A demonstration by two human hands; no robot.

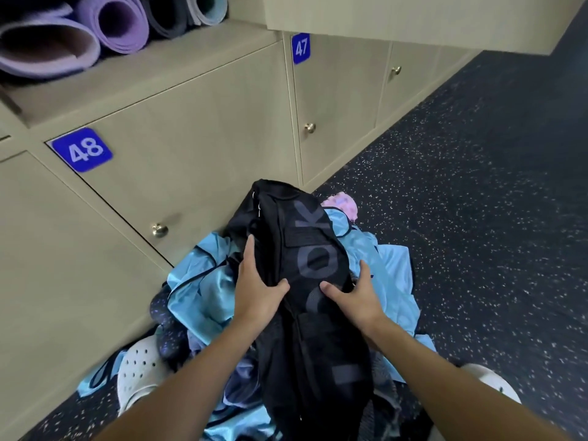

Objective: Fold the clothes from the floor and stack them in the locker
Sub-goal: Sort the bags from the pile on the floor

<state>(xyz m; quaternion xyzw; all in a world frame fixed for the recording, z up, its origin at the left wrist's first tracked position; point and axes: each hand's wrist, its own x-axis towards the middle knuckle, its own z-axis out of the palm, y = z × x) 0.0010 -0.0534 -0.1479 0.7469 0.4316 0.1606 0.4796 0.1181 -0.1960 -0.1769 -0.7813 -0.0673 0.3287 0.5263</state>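
Black garment (305, 265) being gripped at its sides by left hand (254, 288) and right hand (359, 296), thumbs being pressed on its front, being held over blue clothes (203, 291) on floor (477, 218), right fingers (365, 273) being mostly hidden behind fabric

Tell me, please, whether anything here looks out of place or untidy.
Yes: light blue clothes lie crumpled in a loose heap on the floor against locker 48, a pink piece behind them; none is folded yet.
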